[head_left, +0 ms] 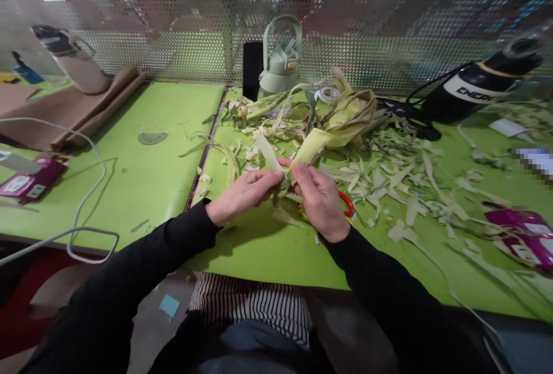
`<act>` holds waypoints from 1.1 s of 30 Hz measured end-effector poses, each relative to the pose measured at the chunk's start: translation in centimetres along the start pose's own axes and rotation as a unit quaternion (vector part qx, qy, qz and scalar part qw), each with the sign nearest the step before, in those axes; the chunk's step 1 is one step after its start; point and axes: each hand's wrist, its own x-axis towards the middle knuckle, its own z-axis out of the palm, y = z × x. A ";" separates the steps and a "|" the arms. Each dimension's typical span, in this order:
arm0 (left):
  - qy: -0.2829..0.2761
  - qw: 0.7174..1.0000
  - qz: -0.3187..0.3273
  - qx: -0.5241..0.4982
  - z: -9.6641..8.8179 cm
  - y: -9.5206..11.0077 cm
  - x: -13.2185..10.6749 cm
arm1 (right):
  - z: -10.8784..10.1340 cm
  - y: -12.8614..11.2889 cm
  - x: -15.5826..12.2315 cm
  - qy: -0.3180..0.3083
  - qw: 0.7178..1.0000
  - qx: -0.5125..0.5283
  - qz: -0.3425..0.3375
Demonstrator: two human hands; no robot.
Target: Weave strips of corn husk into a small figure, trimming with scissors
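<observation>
My left hand [246, 192] and my right hand [319, 201] meet over the green table [147, 178], both in black sleeves. Both pinch a pale green corn husk leaf [309, 149] that runs up and to the right into a bigger bundle of husks [345, 114]. A narrow pale strip [268, 152] sticks up from between the fingers of my left hand. Under my right hand lies a tool with a red handle [347, 203], mostly hidden. Several cut husk scraps [401, 178] lie scattered to the right.
A perforated metal screen [345, 22] closes the back. In front of it stand a pale green bottle [281, 63], a black box [252, 68], a white flask [75, 60] and a lying black bottle [479, 86]. Magenta packets [30, 181] [521, 233] and a white cable [86, 201] lie at the sides.
</observation>
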 end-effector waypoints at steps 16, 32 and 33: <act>0.051 0.992 -0.017 -0.113 0.1 -0.2 -0.7 | -1.7 -0.2 0.7 0.076 0.988 0.127 0.035; -0.195 0.969 -0.053 -0.143 -1.2 0.1 -0.3 | -1.7 0.2 1.2 0.042 0.999 0.028 -0.010; -0.220 0.960 -0.064 -0.160 -1.3 0.1 -0.3 | -1.8 0.2 1.2 0.050 0.999 -0.008 -0.021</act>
